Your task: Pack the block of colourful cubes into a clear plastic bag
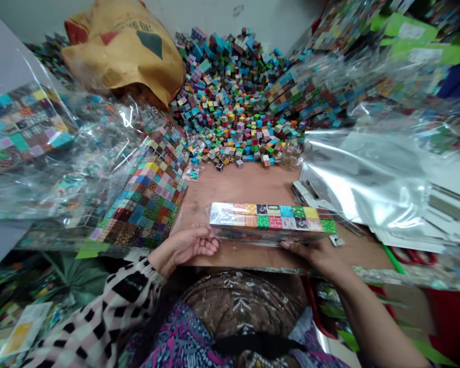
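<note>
A long flat pack of coloured cubes (272, 220), wrapped in clear plastic, lies on the brown table (245, 184) right in front of me. My left hand (187, 245) rests at the pack's left end, fingers curled against its near corner. My right hand (314, 253) sits under the pack's near right edge, fingers tucked against the plastic. Both hands hold the pack by its near side.
A big heap of loose coloured cubes (233, 102) fills the back of the table. Wrapped cube packs (145, 199) are stacked at the left. A yellow sack (126, 51) leans at the back left. Clear plastic sheets (371, 174), a stapler (306, 194) and a small glass bowl (291, 153) lie at the right.
</note>
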Demonstrator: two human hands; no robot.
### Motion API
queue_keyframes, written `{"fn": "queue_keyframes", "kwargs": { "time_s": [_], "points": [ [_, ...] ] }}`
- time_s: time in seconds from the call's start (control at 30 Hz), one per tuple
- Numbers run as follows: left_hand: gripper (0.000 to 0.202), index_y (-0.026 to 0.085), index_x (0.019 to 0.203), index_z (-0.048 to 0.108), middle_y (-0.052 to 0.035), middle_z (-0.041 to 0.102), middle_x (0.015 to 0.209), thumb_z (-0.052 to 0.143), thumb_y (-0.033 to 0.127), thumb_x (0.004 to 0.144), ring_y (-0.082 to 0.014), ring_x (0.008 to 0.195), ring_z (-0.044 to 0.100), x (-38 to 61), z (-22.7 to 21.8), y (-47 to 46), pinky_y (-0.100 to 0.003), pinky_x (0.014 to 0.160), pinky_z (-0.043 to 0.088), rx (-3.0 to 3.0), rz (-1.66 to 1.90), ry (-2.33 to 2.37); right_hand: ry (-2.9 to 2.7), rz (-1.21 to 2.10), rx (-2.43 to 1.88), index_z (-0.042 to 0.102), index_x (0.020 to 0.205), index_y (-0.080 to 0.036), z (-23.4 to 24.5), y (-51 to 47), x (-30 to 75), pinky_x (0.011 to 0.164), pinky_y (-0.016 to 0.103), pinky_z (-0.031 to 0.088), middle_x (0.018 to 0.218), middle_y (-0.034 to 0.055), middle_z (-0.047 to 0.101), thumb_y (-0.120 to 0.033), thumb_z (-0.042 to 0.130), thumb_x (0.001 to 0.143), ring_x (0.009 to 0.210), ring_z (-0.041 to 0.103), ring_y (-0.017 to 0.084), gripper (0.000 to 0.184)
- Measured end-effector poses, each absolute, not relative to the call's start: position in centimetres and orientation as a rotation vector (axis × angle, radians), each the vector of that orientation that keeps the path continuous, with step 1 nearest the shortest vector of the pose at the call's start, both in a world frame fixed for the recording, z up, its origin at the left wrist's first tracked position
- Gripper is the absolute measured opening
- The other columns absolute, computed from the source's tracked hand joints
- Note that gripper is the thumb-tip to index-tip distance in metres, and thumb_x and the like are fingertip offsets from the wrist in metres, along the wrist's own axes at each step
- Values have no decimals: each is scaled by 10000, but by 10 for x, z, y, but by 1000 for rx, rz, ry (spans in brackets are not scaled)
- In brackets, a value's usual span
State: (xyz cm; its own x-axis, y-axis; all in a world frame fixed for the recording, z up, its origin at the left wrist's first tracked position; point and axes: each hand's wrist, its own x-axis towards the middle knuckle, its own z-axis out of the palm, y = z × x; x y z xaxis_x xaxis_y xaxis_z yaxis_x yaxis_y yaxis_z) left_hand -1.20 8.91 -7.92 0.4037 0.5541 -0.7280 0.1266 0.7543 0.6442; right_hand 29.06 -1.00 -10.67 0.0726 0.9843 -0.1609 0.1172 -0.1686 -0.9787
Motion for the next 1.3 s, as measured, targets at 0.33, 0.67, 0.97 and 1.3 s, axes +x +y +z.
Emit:
{"fn": "queue_keyframes", "kwargs": {
  "time_s": [0.33,0.67,0.97,1.3],
  "points": [
    [47,107,704,609,-87,697,596,597,62,714,-140,496,656,-5,-73,89,-229,517,562,767,271,1253,-1185,1255,-1444,710,1043,-221,-111,-12,293,1046,493,480,1168,78,724,-450,777,739,1098,665,291,387],
    [69,115,719,599,-91,697,615,667,125,727,-145,526,667,-7,-75,90,-235,542,562,785,233,1274,-1217,1226,-1421,728,1027,-232,-113,-11,293,1020,483,508,1132,83,735,-452,763,754,1056,678,281,352],
    [156,129,775,612,-74,693,624,741,206,732,-152,566,676,-9,-89,84,-250,576,570,812,251,1259,-1236,1218,-1454,733,1009,-228,-111,-10,294,1026,498,499,1114,75,741,-468,762,735,1055,677,294,366],
    [147,166,699,573,-53,659,526,709,213,730,-149,485,646,-9,-96,78,-227,481,525,866,288,1276,-1253,1187,-1462,714,983,-232,-106,-10,293,992,473,520,1086,81,745,-455,772,736,1033,678,293,338]
  ]
}}
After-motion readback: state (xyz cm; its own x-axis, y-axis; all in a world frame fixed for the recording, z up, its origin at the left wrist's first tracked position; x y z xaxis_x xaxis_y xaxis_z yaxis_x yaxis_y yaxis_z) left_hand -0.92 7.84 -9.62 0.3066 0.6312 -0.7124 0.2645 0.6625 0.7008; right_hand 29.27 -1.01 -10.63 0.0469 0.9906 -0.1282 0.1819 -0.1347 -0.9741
